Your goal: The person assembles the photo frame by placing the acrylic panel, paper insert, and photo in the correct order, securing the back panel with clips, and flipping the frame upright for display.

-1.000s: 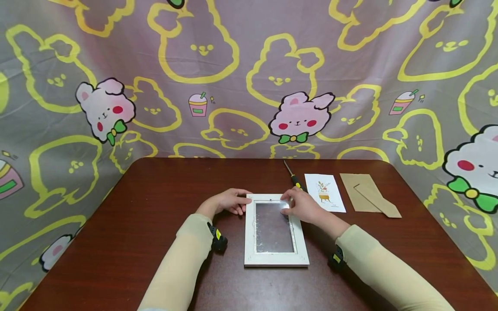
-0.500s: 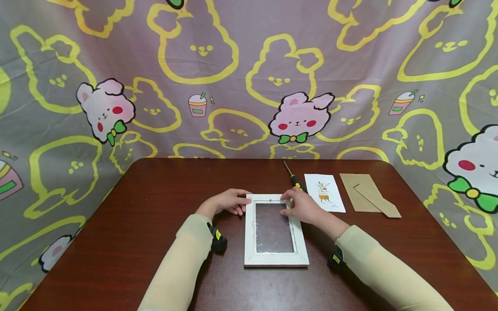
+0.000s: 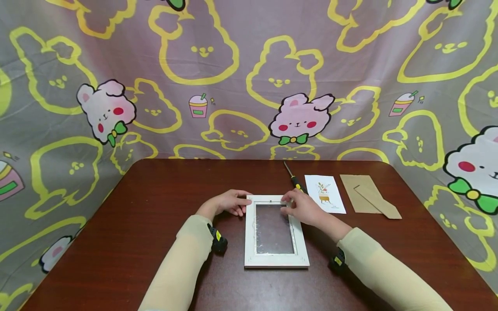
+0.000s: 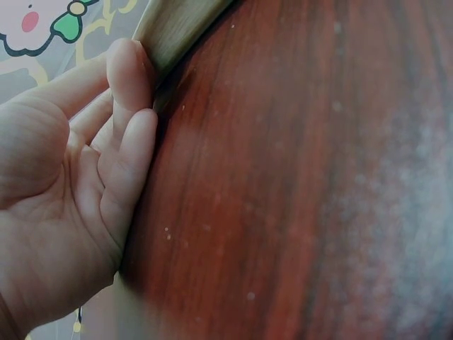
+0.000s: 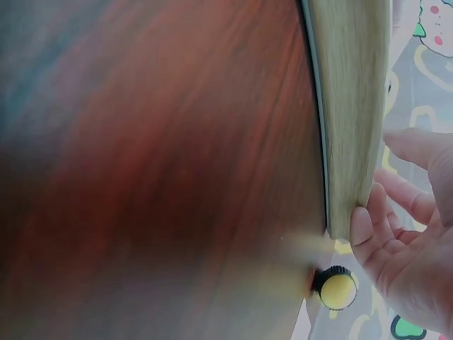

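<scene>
A white picture frame (image 3: 276,261) lies flat on the table, a clear pane (image 3: 272,229) filling its opening. My left hand (image 3: 229,202) holds the frame's far left corner, with the thumb on top. In the left wrist view, the fingers (image 4: 131,152) bend in at the wood-toned side of that corner. Over the far right corner, my right hand (image 3: 303,208) curls its thumb and index finger in above the pane. The right wrist view has its other fingers (image 5: 361,225) against the frame's outer edge. What lies under the right fingertips is hidden.
Behind the right hand lies a screwdriver (image 3: 297,183) with a black and yellow handle. Right of it are a white card (image 3: 336,201) with a plant picture and a brown backing board (image 3: 352,194) with a stand leg (image 3: 379,204). A patterned curtain (image 3: 233,86) surrounds the table (image 3: 175,181).
</scene>
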Available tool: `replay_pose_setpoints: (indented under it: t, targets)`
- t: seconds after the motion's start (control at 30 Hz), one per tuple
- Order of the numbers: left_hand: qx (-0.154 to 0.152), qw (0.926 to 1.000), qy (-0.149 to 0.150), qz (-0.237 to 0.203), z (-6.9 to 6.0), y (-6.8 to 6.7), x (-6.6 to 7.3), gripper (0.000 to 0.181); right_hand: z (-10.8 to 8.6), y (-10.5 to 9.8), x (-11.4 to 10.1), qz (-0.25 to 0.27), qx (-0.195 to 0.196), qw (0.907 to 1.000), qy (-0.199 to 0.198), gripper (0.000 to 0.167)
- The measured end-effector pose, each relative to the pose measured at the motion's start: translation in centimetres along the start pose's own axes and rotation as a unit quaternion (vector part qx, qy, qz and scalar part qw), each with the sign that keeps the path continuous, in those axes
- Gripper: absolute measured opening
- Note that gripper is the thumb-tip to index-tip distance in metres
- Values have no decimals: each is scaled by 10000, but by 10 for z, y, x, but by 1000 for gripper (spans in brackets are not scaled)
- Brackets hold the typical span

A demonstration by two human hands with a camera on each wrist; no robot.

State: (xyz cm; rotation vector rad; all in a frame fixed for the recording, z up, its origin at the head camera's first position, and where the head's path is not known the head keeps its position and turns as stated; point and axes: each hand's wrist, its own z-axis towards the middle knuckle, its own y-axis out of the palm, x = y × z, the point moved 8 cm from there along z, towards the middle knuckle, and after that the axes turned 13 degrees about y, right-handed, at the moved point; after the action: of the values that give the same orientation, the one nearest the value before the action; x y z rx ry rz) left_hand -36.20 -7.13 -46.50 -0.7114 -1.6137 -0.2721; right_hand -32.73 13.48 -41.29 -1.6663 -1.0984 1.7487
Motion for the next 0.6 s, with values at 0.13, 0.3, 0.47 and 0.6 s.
replay_pose_setpoints:
  t: [0.13,0.3,0.47,0.6]
  targets:
    - [-29,10000,26,42,0,1,1,47,-2,-8,5,265,128,9995,-91,19]
    - [-57,10000,45,65,0,1,2,46,-5,-24,17,474,364,9982,77,17]
    - [-69,10000,64,17,1,1,1,46,-4,-43,36,427,632,9965,352,20]
    - [-57,10000,61,14,-1,0,1,46,-3,-58,51,288,863,9942,580,23]
